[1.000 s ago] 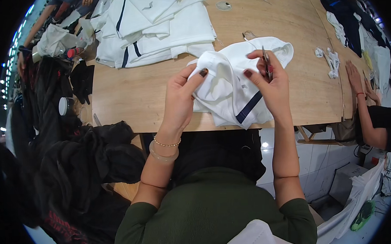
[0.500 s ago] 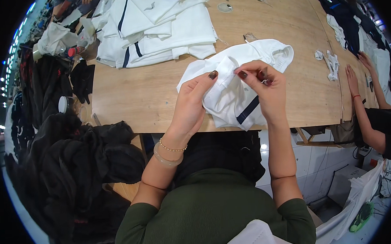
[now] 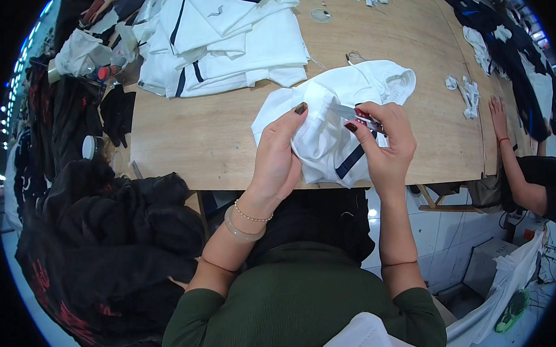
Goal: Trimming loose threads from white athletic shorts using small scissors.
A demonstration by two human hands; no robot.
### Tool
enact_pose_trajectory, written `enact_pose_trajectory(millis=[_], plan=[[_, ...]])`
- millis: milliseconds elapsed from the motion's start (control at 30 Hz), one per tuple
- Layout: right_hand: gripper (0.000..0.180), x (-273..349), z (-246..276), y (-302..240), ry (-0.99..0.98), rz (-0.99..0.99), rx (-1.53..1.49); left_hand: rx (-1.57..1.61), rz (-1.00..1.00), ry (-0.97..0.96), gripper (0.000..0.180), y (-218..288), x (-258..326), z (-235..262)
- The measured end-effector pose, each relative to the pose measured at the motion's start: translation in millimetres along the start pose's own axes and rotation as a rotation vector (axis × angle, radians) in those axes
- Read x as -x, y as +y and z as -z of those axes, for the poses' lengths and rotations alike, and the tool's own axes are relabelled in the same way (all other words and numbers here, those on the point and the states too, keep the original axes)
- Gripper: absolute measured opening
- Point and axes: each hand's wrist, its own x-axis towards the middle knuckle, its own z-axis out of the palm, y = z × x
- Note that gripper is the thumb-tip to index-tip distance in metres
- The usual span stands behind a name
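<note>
A white garment (image 3: 318, 133) with a dark navy stripe lies partly on the table's front edge, its gathered band raised in my left hand (image 3: 276, 154). My left thumb presses on the band, while the fingers behind it are mostly hidden by the cloth. In my right hand (image 3: 391, 145) are small thread snips (image 3: 345, 112) with red on the handle. Their silver blades point left toward the band, close to the raised cloth. Whether the blades touch the cloth, I cannot tell.
White garments with navy stripes (image 3: 223, 58) are stacked at the back left of the wooden table (image 3: 196, 137). White scraps (image 3: 470, 97) lie on the right, near a co-worker's hand (image 3: 499, 117). Dark clothes (image 3: 113, 242) are heaped at the left. A clear jar (image 3: 96, 148) stands beside the table.
My right hand has moved back a little from the band, and the snips' blades now stick out from its fingers instead of a pinch at the cloth. The co-worker's arm has shifted.
</note>
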Motion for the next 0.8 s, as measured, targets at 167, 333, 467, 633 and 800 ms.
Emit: enact_pose_trajectory(millis=[167, 333, 467, 633, 800], plan=[[0.023, 2.8, -10.1, -6.5, 0.086, -0.023, 0.042, 0.089, 0.018, -0.005, 0.028, -0.4, 4.7, -8.2], [0.023, 2.2, -13.8, -8.8, 0.112, -0.004, 0.052, 0.102, 0.014, 0.019, 0.029, -4.4, 6.4, -9.6], [0.022, 0.9, -14.9, -9.2, 0.119, -0.010, 0.049, 0.099, 0.015, 0.008, 0.028, -6.2, 6.8, -7.1], [0.020, -1.3, -15.1, -7.6, 0.106, 0.035, 0.071, 0.055, -0.029, -0.007, 0.025, -8.5, 7.0, -7.0], [0.021, -6.1, -10.4, -9.5, 0.141, -0.207, -0.253, 0.042, -0.034, 0.001, 0.025, -10.0, 5.6, -9.4]])
